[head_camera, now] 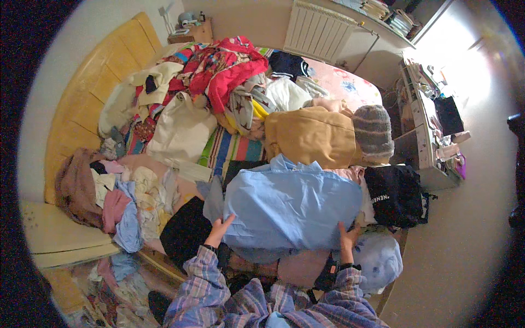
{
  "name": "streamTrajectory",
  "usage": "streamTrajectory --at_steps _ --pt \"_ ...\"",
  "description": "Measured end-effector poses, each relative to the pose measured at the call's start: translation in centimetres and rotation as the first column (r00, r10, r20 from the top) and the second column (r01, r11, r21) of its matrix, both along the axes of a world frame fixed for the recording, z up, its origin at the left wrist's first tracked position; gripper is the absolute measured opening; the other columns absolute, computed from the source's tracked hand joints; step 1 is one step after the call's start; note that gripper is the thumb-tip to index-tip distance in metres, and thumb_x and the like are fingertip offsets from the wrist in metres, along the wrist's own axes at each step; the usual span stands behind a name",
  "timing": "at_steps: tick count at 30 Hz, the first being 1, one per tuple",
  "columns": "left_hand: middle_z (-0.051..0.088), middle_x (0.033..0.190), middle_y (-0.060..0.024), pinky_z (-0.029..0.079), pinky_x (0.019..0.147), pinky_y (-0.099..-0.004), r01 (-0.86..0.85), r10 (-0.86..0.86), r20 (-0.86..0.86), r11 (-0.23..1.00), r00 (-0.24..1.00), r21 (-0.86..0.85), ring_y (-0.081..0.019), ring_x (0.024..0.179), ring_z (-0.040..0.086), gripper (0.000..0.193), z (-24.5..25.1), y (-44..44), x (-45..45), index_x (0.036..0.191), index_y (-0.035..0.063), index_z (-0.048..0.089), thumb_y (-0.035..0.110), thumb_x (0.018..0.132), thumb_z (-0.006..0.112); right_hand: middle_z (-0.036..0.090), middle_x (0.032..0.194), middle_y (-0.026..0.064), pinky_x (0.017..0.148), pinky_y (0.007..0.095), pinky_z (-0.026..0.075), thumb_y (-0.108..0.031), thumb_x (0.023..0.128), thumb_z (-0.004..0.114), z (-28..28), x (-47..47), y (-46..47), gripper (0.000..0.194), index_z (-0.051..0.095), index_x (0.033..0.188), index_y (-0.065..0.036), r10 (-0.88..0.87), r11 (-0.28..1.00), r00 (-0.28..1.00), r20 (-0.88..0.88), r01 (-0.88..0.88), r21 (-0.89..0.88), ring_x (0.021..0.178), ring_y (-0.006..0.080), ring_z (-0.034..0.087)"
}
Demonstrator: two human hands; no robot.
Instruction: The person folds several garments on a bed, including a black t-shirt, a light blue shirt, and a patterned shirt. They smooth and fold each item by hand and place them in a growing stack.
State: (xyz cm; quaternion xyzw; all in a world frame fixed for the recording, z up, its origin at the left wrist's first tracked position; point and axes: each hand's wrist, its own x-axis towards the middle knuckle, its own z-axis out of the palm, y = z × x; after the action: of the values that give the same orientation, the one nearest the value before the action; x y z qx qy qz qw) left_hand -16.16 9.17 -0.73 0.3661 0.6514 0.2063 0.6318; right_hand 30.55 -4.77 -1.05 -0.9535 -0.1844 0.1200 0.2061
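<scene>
A light blue collared shirt (287,205) lies folded into a broad panel in front of me, its collar pointing away from me. My left hand (220,231) grips the shirt's left edge, with the thumb on top and the other fingers partly hidden. At the right edge, my right hand (348,235) holds the same shirt in a similar way. Black fabric (186,227) lies just left of my left hand. Below my right hand is a pale blue bundle with dark spots (377,260). Dark and dusty-pink cloth (303,268) shows under the shirt's near edge.
Beyond the shirt are a folded tan garment (309,131), a striped grey knit hat (372,131) and a black bag (393,197) with lettering. Heaped clothes, including a red patterned garment (229,69), cover the bed. A wooden headboard (94,94) stands left, a cluttered desk (426,143) right.
</scene>
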Motion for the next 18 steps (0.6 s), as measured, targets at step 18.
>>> streamTrajectory --at_steps 18 --pt "0.057 0.11 -0.0102 0.047 0.08 -0.0373 -0.133 0.119 0.369 0.991 0.922 0.013 -0.0224 0.096 0.057 0.047 3.9 -2.5 -3.1 0.118 0.0008 0.049 0.019 0.078 0.067 0.054 0.116 0.0124 0.086 0.0335 0.042 -0.035 0.08 0.063 1.1 -1.0 -2.3 0.056 0.049 0.121 0.001 0.358 0.933 0.581 -0.731 -0.187 0.308 0.104 0.022 0.052"
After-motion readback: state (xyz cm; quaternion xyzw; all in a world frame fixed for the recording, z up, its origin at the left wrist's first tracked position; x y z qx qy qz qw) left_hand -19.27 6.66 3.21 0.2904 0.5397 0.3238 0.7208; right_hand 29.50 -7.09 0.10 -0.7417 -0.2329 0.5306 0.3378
